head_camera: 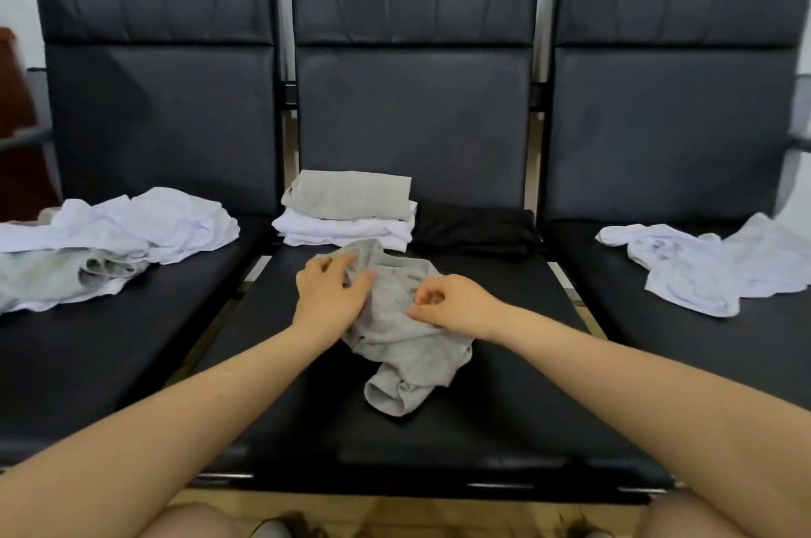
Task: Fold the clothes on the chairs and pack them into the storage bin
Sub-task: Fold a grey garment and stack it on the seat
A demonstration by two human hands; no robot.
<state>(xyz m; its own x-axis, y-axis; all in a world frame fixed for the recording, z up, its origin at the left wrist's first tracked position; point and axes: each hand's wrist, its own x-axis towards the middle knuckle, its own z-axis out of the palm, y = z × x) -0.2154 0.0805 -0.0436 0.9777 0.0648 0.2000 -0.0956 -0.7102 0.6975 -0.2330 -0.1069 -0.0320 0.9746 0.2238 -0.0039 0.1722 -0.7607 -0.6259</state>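
While the gray shirt [397,318] lies bunched on the middle seat [504,397], the left hand [329,289] pinches its top edge and the right hand [452,304] pinches its middle. Folded clothes [351,208] sit behind.

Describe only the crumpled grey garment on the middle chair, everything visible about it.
The grey garment looks like soft heathered knit, unfolded and bunched, with a tube-like opening at its near end. It lies on the middle chair seat, in front of the folded stack. The left hand and right hand both pinch its upper part.
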